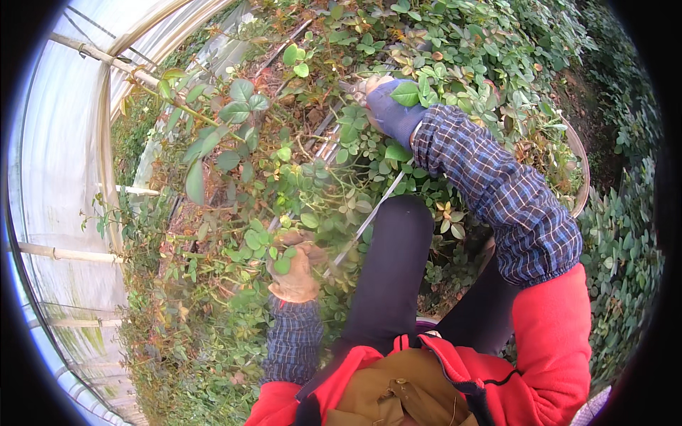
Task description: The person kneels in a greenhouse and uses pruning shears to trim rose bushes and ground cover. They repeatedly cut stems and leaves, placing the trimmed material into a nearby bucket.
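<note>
My left hand (294,274), in a tan work glove, reaches in among the leafy stems of the rose bushes (256,234). Leaves cover its fingers, so whether it grips a stem is hidden. Farther ahead, my right hand (393,109) wears a blue-purple glove and is down in the foliage. Its fingertips meet a greyish thing too small and covered to name, and the grip cannot be made out. A long leafy rose stem (213,123) arches in from the upper left. Between my two hands, dense green leaves hang over pale straight strips (333,144).
Plastic sheeting (64,202) on bamboo poles (69,253) walls the left side. A thin pale rod (367,221) slants beside my knee (407,218). On the right, a curved pale hoop (581,160) borders the plants, with dark soil (578,101) and more bushes (623,261) beyond.
</note>
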A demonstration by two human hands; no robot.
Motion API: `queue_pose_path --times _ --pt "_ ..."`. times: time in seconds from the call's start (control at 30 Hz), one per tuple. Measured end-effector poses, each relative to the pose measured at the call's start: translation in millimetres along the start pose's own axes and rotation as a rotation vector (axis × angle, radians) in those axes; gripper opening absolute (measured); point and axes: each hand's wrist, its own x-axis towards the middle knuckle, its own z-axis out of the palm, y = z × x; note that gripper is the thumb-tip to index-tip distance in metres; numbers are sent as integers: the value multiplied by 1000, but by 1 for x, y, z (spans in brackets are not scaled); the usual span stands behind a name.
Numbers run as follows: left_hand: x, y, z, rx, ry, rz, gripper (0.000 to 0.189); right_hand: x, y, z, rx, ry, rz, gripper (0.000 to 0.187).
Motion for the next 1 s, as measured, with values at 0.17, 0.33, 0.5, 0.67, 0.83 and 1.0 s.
queue_pose_path --times 0.17,0.33,0.5,0.67,0.83,1.0 --pt "25 -21 125 359 -218 195 38 -23 12 -19 -41 -231 87 38" --pt "92 -31 162 44 -225 -43 28 -56 -35 -77 317 -513 421 58" --pt "126 -35 174 -27 -16 94 20 -70 -68 -98 280 -734 310 60" --pt "173 -58 111 -345 -476 -31 15 -47 -27 -107 988 -738 744 54" --pt "153 -55 136 26 -149 23 31 -13 -15 -51 1187 -619 871 61" --pt "156 -55 119 162 -325 109 47 10 -30 -17 1211 -506 980 58"
